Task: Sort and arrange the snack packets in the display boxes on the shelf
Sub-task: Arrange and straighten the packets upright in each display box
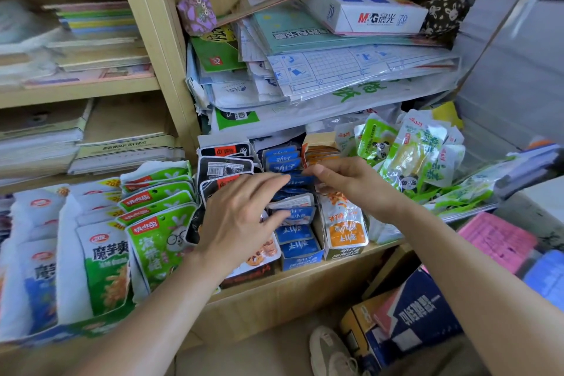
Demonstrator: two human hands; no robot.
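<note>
Straightening row in blue box (300,259): left hand (241,217) flat on blue packets (294,233); right hand (345,183) pinches one farther back. Next: slot it upright.

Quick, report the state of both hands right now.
Left hand: open, straight fingers resting on the blue packets.
Right hand: fingers curled over the same row; whether they pinch a packet cannot be told.
</note>
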